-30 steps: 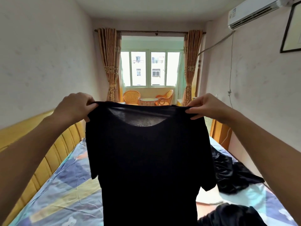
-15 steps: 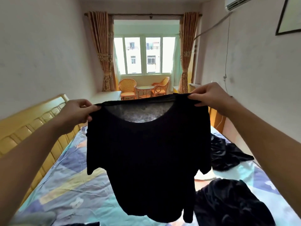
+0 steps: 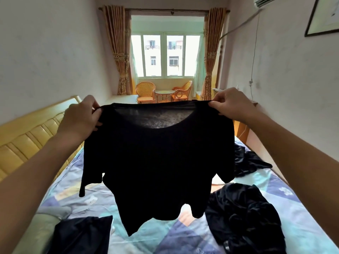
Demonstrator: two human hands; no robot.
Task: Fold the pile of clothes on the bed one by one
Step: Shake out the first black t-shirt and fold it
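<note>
Black T-shirt (image 3: 157,162) hangs unfolded above bed (image 3: 55,189); left hand (image 3: 82,116), right hand (image 3: 232,103) pinch shoulders; crumpled dark clothes (image 3: 244,213) left unfolded; dark folded piece (image 3: 82,233) possibly done.

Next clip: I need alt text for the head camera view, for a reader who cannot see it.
A person's left hand and right hand pinch the shoulders of a black short-sleeved T-shirt, holding it spread in the air above a bed with a patterned sheet. Crumpled dark clothes lie on the bed to the right; wicker chairs stand by the window.
</note>
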